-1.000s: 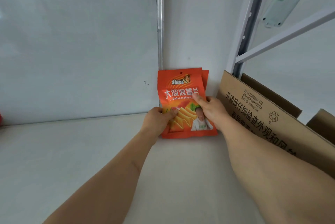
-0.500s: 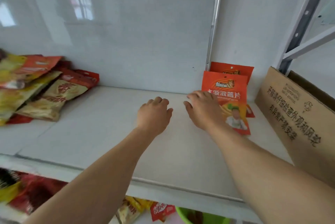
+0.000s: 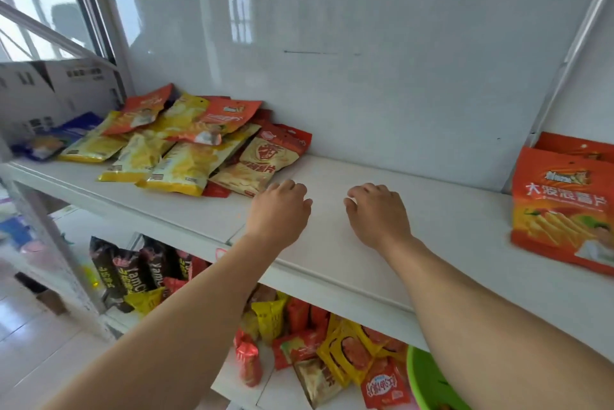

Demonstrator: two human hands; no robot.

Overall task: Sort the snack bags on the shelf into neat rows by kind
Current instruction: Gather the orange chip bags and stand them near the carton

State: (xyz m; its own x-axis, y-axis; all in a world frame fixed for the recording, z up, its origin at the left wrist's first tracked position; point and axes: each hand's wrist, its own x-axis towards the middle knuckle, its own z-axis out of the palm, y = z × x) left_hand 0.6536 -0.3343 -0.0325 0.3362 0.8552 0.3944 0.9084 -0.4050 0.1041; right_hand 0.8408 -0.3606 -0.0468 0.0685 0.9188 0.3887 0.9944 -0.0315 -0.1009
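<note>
Two orange snack bags [image 3: 561, 207] stand one behind the other at the right end of the white shelf [image 3: 432, 220]. At the left end lies a mixed heap of yellow, orange and red snack bags [image 3: 186, 150]. My left hand [image 3: 280, 210] hovers over the middle of the shelf, fingers loosely curled and holding nothing, its fingertips close to the tan and red bag [image 3: 262, 160] at the heap's right edge. My right hand [image 3: 378, 213] hovers beside it, also holding nothing, well left of the orange bags.
A blue bag [image 3: 53, 140] lies at the far left of the heap, next to a white carton [image 3: 56, 91]. The shelf below holds dark bags [image 3: 133, 273], red and yellow bags [image 3: 319, 340] and a green tub [image 3: 428, 383]. A glossy white panel backs the shelf.
Both hands let go of the front orange bag and moved left to the middle of the shelf. The view swung left, bringing the heap into sight.
</note>
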